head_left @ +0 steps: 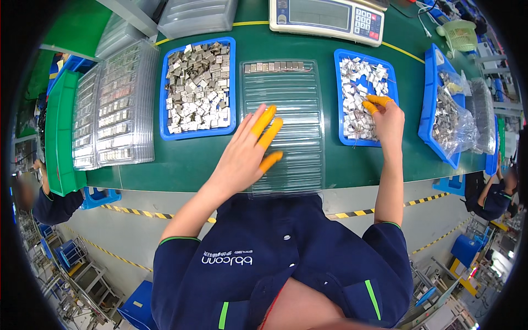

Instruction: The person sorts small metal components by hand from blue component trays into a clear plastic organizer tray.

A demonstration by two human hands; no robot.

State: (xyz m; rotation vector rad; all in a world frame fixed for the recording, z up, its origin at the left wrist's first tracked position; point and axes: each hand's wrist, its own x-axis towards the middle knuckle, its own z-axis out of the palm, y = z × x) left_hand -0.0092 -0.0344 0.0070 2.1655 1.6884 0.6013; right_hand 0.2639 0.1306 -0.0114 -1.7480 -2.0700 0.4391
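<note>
My left hand (242, 147) hovers over the left side of a clear ribbed plastic tray (283, 137), fingers stretched out and nothing in them. Yellow finger cots cover several of its fingertips. Along the tray's far end lies one row of small metal-and-white parts (278, 67). My right hand (388, 122), also in yellow cots, reaches into a blue tray (355, 142) of loose small white parts (352, 102), some with thin wires. Its thumb and finger are pinched together among them; whatever is between the tips is too small to make out.
Left of the clear tray stands a blue tray (163, 113) of small metal pieces (198, 88). Filled clear trays (126, 104) are stacked beside a green bin (58, 132). A weighing scale (327, 19) sits at the back. Farther right is a blue bin (426, 118) with bagged parts.
</note>
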